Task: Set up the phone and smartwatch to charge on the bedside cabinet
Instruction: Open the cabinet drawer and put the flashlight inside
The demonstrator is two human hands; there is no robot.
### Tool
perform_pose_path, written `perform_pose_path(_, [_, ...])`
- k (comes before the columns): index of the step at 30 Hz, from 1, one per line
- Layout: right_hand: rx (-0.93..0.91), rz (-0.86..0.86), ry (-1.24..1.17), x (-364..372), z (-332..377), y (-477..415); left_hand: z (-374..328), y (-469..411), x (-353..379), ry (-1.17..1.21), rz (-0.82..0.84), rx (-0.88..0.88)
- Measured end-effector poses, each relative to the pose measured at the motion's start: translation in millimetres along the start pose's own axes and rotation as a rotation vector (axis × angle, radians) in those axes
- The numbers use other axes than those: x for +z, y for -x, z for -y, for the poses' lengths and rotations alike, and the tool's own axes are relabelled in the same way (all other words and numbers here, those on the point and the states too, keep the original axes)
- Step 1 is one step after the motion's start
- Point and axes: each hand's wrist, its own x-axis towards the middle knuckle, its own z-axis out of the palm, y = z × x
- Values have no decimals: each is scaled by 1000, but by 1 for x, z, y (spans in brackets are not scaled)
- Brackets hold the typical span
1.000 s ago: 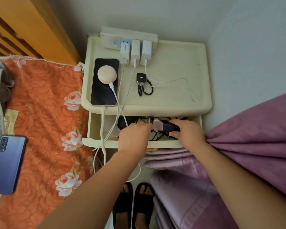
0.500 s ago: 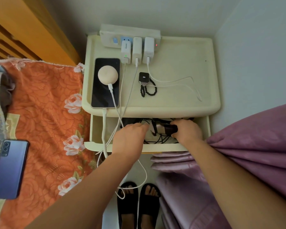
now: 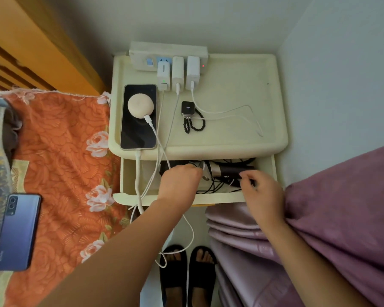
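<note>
A black phone [image 3: 139, 127] lies face up at the left of the cream bedside cabinet top [image 3: 235, 89], with a round white charging puck [image 3: 140, 105] on its screen and a white cable at its lower end. The smartwatch [image 3: 188, 108] with a black beaded band lies mid-top, its screen showing a battery icon. Below, the drawer [image 3: 129, 173] stands pulled out. My left hand [image 3: 180, 182] reaches into it; its fingertips touch the silver end of a dark trimmer-like device [image 3: 226, 170]. My right hand [image 3: 261, 191] hovers at the drawer's right, fingers loosely curled, off the device.
A power strip [image 3: 167, 52] with three white adapters stands at the cabinet's back edge. Black cables fill the drawer. A blue phone [image 3: 18, 232] lies on the orange floral bedsheet [image 3: 60, 173] to the left. Purple fabric [image 3: 341, 207] crowds the right. Sandalled feet [image 3: 186, 273] stand below.
The dark device went from being held above the drawer front by both hands to lying inside the drawer. My right hand has come off it and drawn back to the right.
</note>
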Motion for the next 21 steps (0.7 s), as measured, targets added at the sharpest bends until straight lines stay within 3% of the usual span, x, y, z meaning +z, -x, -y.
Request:
perform_pose_path(5, [23, -107, -122, -6, -8, 29, -11, -16, 5, -85, 190, 21])
perform_pose_path(16, [63, -109, -128, -14, -17, 27, -4, -27, 18, -26, 289, 68])
perform_pose_path(18, [61, -98, -126, -14, -16, 28, -6, -28, 9, 9, 278, 65])
perform_pose_path(21, [80, -63, -144, -13, -15, 29, -10, -12, -10, 169, 108, 0])
